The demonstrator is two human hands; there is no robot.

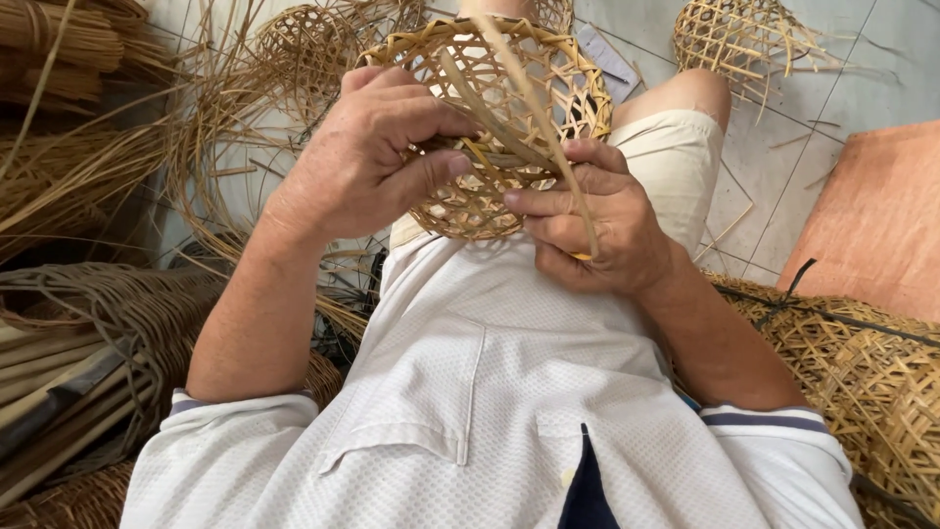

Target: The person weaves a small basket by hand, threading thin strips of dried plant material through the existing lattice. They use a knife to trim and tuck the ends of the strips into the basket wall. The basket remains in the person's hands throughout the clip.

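Tiled floor (pixel 783 157) lies strewn with cane; the left hand (pixel 367 157) grips a woven basket (pixel 490 196), the right hand (pixel 587 230) pinches a cane strip (pixel 534 108).

I see the half-woven basket (pixel 490 127) between my left hand (pixel 367 152) and right hand (pixel 592 230), above my lap; finished baskets (pixel 862 382) lie right, cane bundles (pixel 69 323) left.

White textured polo shirt (pixel 509 392) with chest pocket, dark-striped short sleeves, dark placket, beige shorts (pixel 676 167), bare forearms
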